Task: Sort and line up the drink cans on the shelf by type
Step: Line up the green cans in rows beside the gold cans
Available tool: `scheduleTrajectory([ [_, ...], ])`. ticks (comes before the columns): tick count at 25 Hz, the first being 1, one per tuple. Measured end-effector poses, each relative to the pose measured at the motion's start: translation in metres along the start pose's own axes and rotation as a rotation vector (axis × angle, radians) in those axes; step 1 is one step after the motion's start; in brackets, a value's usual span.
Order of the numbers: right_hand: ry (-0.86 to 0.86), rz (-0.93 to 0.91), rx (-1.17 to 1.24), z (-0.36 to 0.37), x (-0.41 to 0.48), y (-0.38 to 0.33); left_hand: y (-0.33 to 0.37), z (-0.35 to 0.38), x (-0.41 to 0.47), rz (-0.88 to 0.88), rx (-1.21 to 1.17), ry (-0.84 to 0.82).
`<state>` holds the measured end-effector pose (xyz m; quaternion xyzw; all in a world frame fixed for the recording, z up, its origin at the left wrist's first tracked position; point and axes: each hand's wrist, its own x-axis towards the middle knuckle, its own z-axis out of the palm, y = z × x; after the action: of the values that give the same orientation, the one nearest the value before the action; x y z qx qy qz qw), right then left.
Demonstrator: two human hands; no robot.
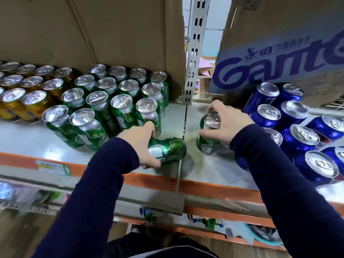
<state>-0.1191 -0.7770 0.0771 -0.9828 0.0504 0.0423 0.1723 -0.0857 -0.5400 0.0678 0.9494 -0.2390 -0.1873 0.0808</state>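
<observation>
Tipped can [171, 148] grasped by left grip [141, 144] at near shelf [28, 140] edge; upright can [204, 146] grasped by right grip [227, 121], left of blue cans [296, 138].

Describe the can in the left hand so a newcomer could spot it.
Find the white slotted post dividing the shelf, then come forward to the front edge. Right of the block of standing green cans, the left hand grips a green can. Unlike them, it lies on its side.
</observation>
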Motion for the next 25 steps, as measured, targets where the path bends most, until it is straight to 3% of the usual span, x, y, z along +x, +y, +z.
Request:
scheduleTrajectory([
  [2,0.032,-0.034,0.026,0.004,-0.002,-0.007,-0.004,0.016,0.005,0.005,0.138,-0.045],
  [6,0.045,-0.056,0.045,0.013,-0.002,-0.021,0.014,0.034,0.02,0.115,0.17,0.135],
  [12,0.048,-0.088,0.026,0.028,-0.005,-0.061,-0.032,-0.004,-0.014,0.118,-0.033,0.331],
  [17,0.034,-0.168,0.084,0.053,-0.002,-0.099,-0.077,-0.036,-0.021,0.142,-0.06,0.263],
  [20,0.084,-0.118,0.088,0.061,-0.009,-0.11,-0.089,-0.041,-0.025,0.216,0.09,0.167],
  [25,0.162,-0.029,0.177,0.068,-0.016,-0.125,-0.094,-0.044,-0.028,0.28,0.137,0.195],
])
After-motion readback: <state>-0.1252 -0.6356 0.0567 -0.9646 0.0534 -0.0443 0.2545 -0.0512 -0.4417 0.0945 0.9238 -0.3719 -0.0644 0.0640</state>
